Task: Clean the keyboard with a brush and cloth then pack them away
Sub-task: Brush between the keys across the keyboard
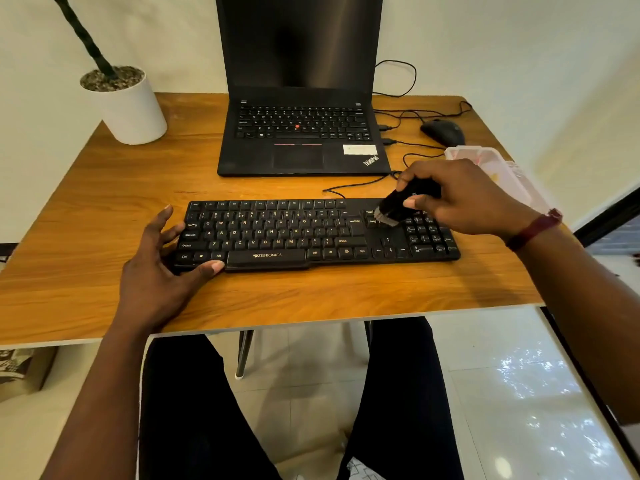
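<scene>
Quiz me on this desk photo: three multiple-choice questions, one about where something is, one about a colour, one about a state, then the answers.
1. The brush is over which part of the keyboard?
A spacebar
B just left of the number pad
C Esc key
2. The plant pot is:
A white
B red
C blue
3. The laptop is:
A closed
B open, screen dark
C open, screen lit
Answers: 1 B, the right hand holds its bristles there; 2 A, its wall is plain white; 3 B, lid up, display black.
</scene>
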